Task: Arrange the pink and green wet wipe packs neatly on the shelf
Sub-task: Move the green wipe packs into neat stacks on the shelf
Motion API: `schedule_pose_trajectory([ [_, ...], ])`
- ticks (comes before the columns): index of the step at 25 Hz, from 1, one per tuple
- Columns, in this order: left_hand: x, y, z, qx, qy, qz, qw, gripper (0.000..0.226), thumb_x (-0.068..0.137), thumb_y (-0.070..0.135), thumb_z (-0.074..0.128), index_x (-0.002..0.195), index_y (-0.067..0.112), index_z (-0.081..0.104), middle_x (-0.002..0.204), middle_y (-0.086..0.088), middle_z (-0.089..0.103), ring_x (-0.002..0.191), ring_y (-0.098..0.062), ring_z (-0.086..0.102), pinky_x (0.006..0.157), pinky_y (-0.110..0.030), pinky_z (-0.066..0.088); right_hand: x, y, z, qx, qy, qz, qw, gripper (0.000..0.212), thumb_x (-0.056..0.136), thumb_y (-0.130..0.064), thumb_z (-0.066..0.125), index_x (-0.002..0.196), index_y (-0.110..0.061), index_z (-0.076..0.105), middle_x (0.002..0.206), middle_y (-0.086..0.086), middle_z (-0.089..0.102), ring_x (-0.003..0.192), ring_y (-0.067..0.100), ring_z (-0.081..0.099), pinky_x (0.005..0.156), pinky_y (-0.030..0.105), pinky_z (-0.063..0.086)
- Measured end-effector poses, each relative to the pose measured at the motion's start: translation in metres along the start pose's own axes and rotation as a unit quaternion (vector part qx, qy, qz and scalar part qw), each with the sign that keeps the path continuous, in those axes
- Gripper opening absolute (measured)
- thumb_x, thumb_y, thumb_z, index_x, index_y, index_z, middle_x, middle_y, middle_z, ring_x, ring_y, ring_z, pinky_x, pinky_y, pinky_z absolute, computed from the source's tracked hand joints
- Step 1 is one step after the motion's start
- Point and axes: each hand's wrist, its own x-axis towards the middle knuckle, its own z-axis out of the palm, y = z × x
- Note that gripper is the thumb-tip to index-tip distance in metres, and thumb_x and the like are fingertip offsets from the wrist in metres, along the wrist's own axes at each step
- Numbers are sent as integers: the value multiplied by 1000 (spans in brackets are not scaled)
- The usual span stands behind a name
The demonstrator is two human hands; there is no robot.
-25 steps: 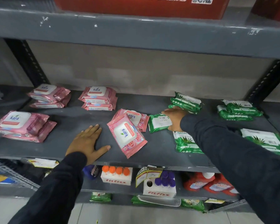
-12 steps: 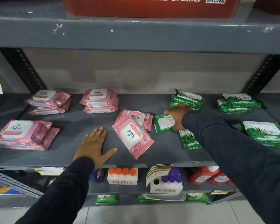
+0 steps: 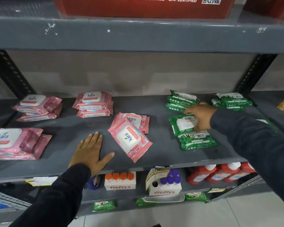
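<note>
- Shelf (image 3: 162,154): grey metal board carrying all the wet wipe packs; pink ones lie on its left half, green ones on its right.
- Left hand (image 3: 90,153): palm down, flat on bare shelf near the front edge, fingers spread and straight, gripping nothing. It lies between the front-left pink stack (image 3: 15,143) and the tilted pink pack (image 3: 130,141), touching neither.
- Right hand (image 3: 199,117): reached over the green packs, fingers curled around the right edge of the green pack (image 3: 181,124), which shows its white label face and sits slightly raised.
- Lower green pack (image 3: 197,140): lies flat just in front of the held pack; the held pack's front edge overlaps it.
- Back green stack (image 3: 180,100): two packs against the rear wall, just behind the right hand.
- Far-right green stack (image 3: 231,101): at the rear right; a further green pack appears to lie beyond the right sleeve, mostly hidden.
- Tilted pink pack: lies askew near the shelf centre, its back corner resting on a second pink pack (image 3: 138,119).
- Rear pink stacks (image 3: 93,104) and (image 3: 38,107): squared piles along the back left.
- Fitfizz boxes (image 3: 120,181): on the shelf below, beside red bottles (image 3: 218,174).
</note>
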Motion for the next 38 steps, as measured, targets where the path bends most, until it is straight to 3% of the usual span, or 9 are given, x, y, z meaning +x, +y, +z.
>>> schedule_pose_trajectory([
  [3,0,0,1,-2,7,-3,1000,104,74,86,3,151,17,15,160,-4,10,146,-23,9,118,-44,11,-13,14,21,7,-22,11,1000,83,64,-31,81,136,-35,42,124,-2,57,110,20,44,81,29,40],
  [13,-3,1,-3,-22,8,-10,1000,103,73,86,9,151,19,17,160,-1,11,146,-20,9,119,-42,11,-8,22,35,2,-18,-31,999,88,66,-29,81,140,-35,34,136,-1,49,122,22,40,83,27,36],
  [17,-3,3,-7,-30,8,-14,999,106,70,87,8,150,18,18,160,-1,12,146,-20,9,119,-41,10,-9,30,22,76,-46,-41,995,101,64,-42,83,147,-36,26,152,-4,35,136,20,34,105,29,32],
  [21,-2,3,-7,-29,12,-16,999,108,69,89,8,150,19,20,159,-1,14,146,-20,11,119,-41,11,-10,27,22,80,-45,-47,995,103,65,-54,79,149,-35,22,150,-5,40,132,19,42,98,25,34],
  [25,-2,2,-5,-35,15,-17,999,106,70,88,12,149,19,23,159,-1,16,146,-20,13,119,-42,12,-5,19,22,-10,2,15,1000,112,60,-86,52,149,-35,8,155,9,27,132,33,42,96,43,45],
  [27,-1,1,-5,-36,15,-16,999,105,70,88,13,149,19,23,159,-1,17,146,-20,13,118,-42,13,-2,11,26,-27,19,41,999,94,76,-79,43,150,-34,8,153,17,25,127,39,45,88,42,48],
  [29,-1,1,-5,-36,15,-15,999,104,71,88,14,149,19,23,159,-1,17,146,-20,13,118,-42,13,-2,2,27,-25,14,42,999,72,91,-50,48,150,-34,12,154,21,21,127,43,44,87,41,49],
  [32,-1,1,-4,-38,15,-16,999,104,72,88,15,149,19,23,159,0,16,146,-20,13,119,-42,13,-6,-1,24,7,-75,43,996,94,80,4,63,151,-34,14,159,18,10,137,38,35,93,34,48],
  [38,-1,-1,-2,-34,13,-22,999,105,70,89,14,150,21,21,159,2,14,146,-18,10,119,-41,12,-15,10,13,-36,-106,0,994,92,73,-28,74,149,-33,23,137,2,48,111,19,53,77,24,46],
])
